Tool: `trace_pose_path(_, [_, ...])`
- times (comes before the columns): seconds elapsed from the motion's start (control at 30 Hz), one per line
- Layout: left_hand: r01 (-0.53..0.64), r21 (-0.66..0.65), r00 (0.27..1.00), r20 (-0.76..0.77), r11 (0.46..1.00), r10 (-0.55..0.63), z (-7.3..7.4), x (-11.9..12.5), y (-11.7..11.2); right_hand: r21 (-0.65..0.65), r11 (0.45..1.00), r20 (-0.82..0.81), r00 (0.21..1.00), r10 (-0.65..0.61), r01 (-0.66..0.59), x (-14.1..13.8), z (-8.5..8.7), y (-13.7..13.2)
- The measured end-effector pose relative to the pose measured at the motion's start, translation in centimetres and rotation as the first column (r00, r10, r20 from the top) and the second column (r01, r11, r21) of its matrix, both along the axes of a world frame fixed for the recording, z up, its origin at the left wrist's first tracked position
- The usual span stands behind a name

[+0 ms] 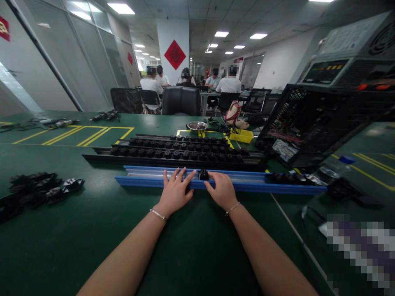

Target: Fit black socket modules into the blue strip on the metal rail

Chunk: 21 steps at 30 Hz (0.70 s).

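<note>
Blue plastic forms the long rail (148,181) lying crosswise on the green desk (101,222), and both hands rest on its near edge. A small black part (203,174) sits in the rail's channel, just beyond the right hand (222,190) and between the two hands. What kind of part it is cannot be made out; it is dark and small.

Left hand (176,190) lies palm down with its fingers (179,174) spread flat across the rail, gripping nothing. The right hand is also palm down, its fingers curled over the rail's edge beside the black part; whether they pinch the part is hidden by the knuckles. Both forearms reach straight forward from the lower edge of the view, each wrist wearing a thin bracelet.

Behind the blue rail lie black trays (173,154) filled with rows of dark parts, their detail lost in shadow. A heap of loose black pieces (37,191) sits far to the left, partly cut off by the frame. To the right stands an open black computer case (308,123), its inside hard to read. The lower right corner is pixelated.
</note>
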<state>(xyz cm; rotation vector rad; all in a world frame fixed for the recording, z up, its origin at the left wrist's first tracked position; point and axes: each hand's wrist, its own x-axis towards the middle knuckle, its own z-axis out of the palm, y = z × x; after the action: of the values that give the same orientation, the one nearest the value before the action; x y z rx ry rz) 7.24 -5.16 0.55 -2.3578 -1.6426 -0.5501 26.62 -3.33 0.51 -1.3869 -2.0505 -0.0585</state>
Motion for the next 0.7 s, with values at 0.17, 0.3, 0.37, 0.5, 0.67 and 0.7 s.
trace_pose_path(0.17, [0.002,-0.006,1.000,0.009,1.000,-0.002,-0.08,-0.03,0.07,0.022,1.000,-0.001,1.000,0.021,-0.021,0.10,0.00,-0.01])
trace_pose_path(0.3, [0.005,0.001,1.000,0.005,1.000,-0.005,-0.16,-0.06,0.08,0.025,0.999,0.014,0.999,0.046,-0.047,0.07,0.25,-0.11])
trace_pose_path(0.37, [0.005,0.004,1.000,0.002,1.000,-0.005,-0.20,-0.06,0.09,0.023,0.999,0.019,0.999,0.048,-0.048,0.03,0.36,-0.17])
trace_pose_path(0.5, [0.003,0.005,1.000,-0.007,1.000,-0.003,-0.24,-0.04,0.13,0.021,0.999,0.031,0.999,0.031,-0.031,-0.03,0.30,-0.28])
trace_pose_path(0.67, [0.004,0.002,1.000,-0.011,1.000,-0.004,-0.16,-0.01,0.10,0.001,1.000,0.045,0.999,0.020,-0.020,-0.03,0.17,-0.35])
trace_pose_path(0.7, [0.005,0.003,1.000,-0.011,1.000,-0.005,-0.14,0.00,0.09,-0.001,1.000,0.050,0.999,0.020,-0.020,-0.04,0.18,-0.37])
